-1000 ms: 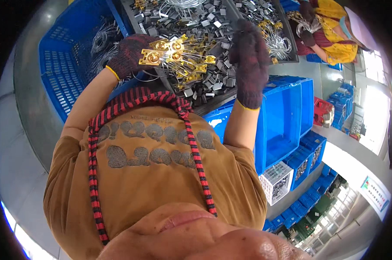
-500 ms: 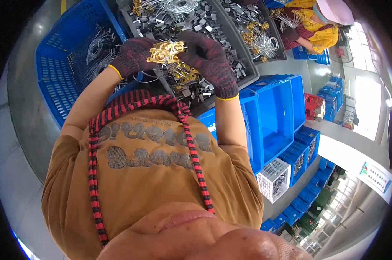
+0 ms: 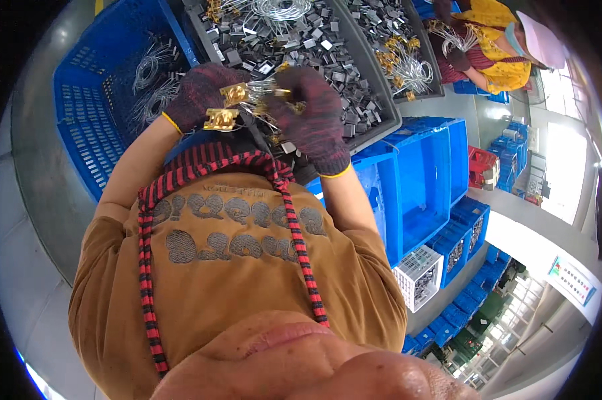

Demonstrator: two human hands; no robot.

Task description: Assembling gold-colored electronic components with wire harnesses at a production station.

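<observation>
Both my hands wear dark knitted gloves with yellow cuffs and work over the near end of a grey tray [image 3: 383, 127]. Closed around thin silvery wires and gold-coloured stamped metal pieces [image 3: 221, 120], my left hand [image 3: 203, 95] has two of the pieces showing beyond its fingers. Close by on the right, my right hand [image 3: 309, 110] is curled with a gold-coloured piece [image 3: 282, 93] at its fingertips, seen edge-on. The tray holds many small black and silver rectangular parts [image 3: 301, 47] and a coil of silvery wire [image 3: 281, 8].
At left stands a blue crate [image 3: 87, 123] with wire bundles inside. A second grey tray [image 3: 429, 73] lies beyond the first, near a co-worker in yellow [image 3: 491, 43] holding wires. Blue bins [image 3: 424, 193] and a white crate [image 3: 417, 277] stand at right.
My hands have moved slightly apart and toward me. The gold-coloured pieces, earlier held together between both hands, are now separated, with two at my left hand and one at my right.
</observation>
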